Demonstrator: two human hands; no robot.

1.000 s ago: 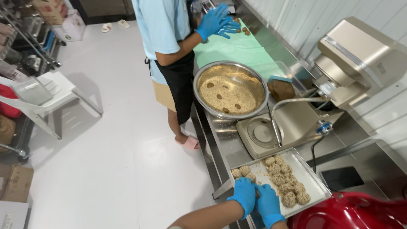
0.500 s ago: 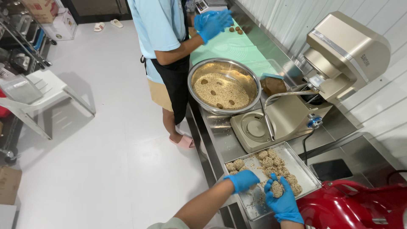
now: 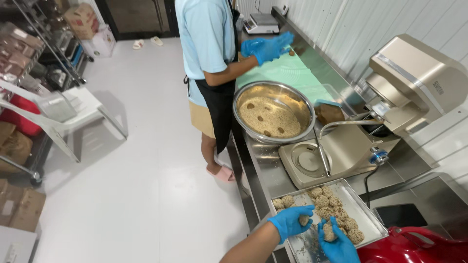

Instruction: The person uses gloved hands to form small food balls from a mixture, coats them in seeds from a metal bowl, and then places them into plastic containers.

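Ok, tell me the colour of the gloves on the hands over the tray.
Blue, on both the left hand and right hand; head view.

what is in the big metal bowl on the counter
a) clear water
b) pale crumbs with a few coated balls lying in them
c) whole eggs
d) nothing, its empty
b: the big metal bowl holds a bed of pale crumbs with a few round balls lying in them, much like the coated balls on the metal tray where the left hand and right hand work.

White floor (image 3: 131, 195), corrugated wall (image 3: 351, 29), plastic chair (image 3: 63, 112), shelving w/ boxes (image 3: 34, 44).
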